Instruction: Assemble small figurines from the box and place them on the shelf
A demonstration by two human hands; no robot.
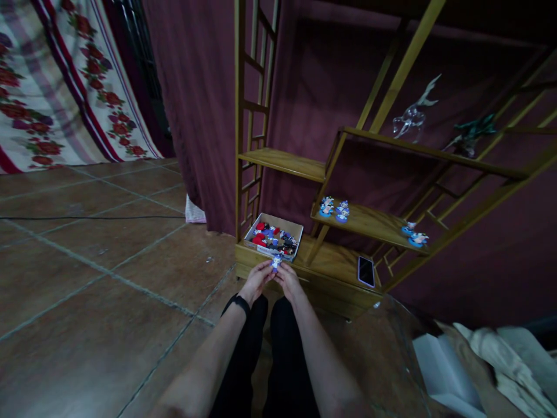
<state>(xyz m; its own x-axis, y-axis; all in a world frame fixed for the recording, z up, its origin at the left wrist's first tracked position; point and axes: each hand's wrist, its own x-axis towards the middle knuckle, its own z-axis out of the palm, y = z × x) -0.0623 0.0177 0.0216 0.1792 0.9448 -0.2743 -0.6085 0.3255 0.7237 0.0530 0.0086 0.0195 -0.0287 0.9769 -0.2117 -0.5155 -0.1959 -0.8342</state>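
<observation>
Between my two hands is a small purple-and-white figurine [275, 264], held upright just in front of a shallow cardboard box [284, 222]. My left hand [257, 278] grips it from the left with closed fingers. From the other side my right hand [288, 280] pinches it too. Inside the box lie several more figurines, red, purple and black, in a jumble. On the shelf to the right stand purple figurines [342, 211] beside blue-based ones [326, 206]. Other blue-based figurines [418, 239] sit at that shelf's right end.
A wooden display rack [287, 162] with stepped shelves rises ahead. A phone [366, 271] lies on its base at the right. Higher up stand a clear deer ornament [409, 121] and a dark green ornament [472, 134]. A white box [446, 371] rests on the floor at right.
</observation>
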